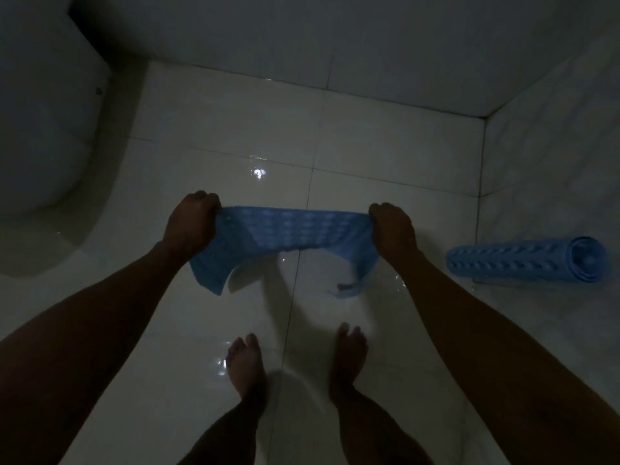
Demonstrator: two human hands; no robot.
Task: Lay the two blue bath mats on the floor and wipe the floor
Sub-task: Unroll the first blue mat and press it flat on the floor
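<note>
A blue bath mat (pixel 288 234) with a bumpy pattern hangs stretched between my hands above the white tiled floor (pixel 385 156). My left hand (pixel 193 219) grips its left corner and my right hand (pixel 391 226) grips its right corner. The mat's lower edge droops and curls below my wrists. A second blue bath mat (pixel 523 260) lies rolled up on the floor at the right, by the wall.
A white toilet (pixel 47 135) fills the left side. Tiled walls close the back and the right (pixel 553 135). The floor is wet and shiny, with glints of light. My bare feet (pixel 245 360) stand on the tiles below the mat.
</note>
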